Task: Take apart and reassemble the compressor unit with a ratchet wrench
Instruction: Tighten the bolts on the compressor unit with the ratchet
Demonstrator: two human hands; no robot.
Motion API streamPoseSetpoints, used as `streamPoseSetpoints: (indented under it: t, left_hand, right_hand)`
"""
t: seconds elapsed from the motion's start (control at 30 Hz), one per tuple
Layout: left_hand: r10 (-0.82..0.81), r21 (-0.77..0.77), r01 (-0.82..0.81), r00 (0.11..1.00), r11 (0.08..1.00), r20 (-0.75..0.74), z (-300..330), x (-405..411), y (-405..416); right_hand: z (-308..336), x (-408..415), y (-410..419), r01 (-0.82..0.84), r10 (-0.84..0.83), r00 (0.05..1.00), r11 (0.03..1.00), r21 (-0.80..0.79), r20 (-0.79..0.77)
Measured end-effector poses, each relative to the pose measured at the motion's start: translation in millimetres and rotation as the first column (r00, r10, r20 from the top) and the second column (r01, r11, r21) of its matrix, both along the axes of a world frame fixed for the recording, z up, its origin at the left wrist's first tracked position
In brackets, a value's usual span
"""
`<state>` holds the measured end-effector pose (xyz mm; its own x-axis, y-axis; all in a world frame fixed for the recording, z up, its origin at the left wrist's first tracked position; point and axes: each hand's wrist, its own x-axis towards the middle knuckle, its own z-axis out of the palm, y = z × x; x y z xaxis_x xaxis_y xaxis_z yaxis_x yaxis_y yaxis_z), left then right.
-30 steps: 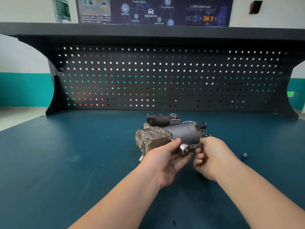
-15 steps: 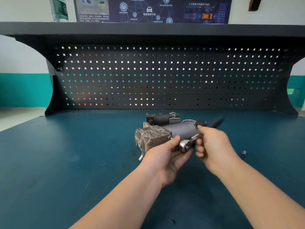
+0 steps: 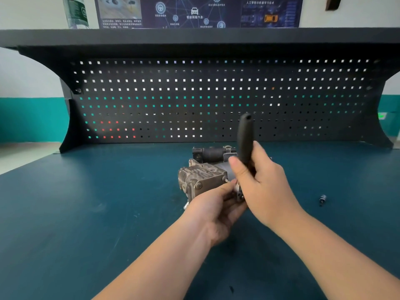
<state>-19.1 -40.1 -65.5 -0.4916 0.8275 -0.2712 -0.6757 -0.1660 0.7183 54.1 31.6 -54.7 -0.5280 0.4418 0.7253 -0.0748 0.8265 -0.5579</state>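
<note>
Metal and heavy-looking, the compressor point(image 3: 205, 174) sits mid-frame on the blue bench point(image 3: 86, 213); it should stay put. Right hand point(image 3: 262, 187) grips the ratchet wrench point(image 3: 244, 139) by its black handle, the best hold; left hand point(image 3: 216, 204) pinches the wrench head.

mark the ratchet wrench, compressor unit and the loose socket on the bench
ratchet wrench point(image 3: 245, 135), head view, on its black handle.
compressor unit point(image 3: 201, 175), head view, on the top of the grey housing block.
loose socket point(image 3: 322, 199), head view, on its metal body.
</note>
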Motion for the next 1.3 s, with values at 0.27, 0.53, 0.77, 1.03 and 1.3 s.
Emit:
streamPoseSetpoints:
  t: [0.27,0.53,0.77,1.03,1.3]
  left_hand:
    - [0.106,-0.042,-0.109,0.992,0.993,-0.065,-6.6,4.2,9.3]
    - [-0.004,-0.087,-0.004,0.995,0.996,-0.102,-6.1,1.2,2.8]
    - [0.001,-0.026,-0.002,0.999,1.000,-0.036,-1.7,5.2,0.8]
    - [0.080,-0.068,-0.086,0.993,0.994,-0.091,-9.7,3.2,6.1]
    - [0.003,-0.081,-0.010,0.996,0.997,-0.091,-5.7,6.1,3.2]
  right_hand:
    - [-9.0,-7.4,22.2,-0.143,-0.106,0.983,0.075,-0.987,-0.151]
    - [-0.2,-8.6,20.3,0.065,-0.193,0.967,0.815,-0.576,-0.164]
    - [3.5,3.0,4.2,-0.015,0.015,1.000,1.000,-0.008,-0.005]
    - [1.5,2.2,20.0,-0.131,-0.080,0.989,-0.119,-0.984,-0.122]
    - [9.4,2.2,7.8,0.036,-0.050,0.997,0.971,-0.236,-0.053]
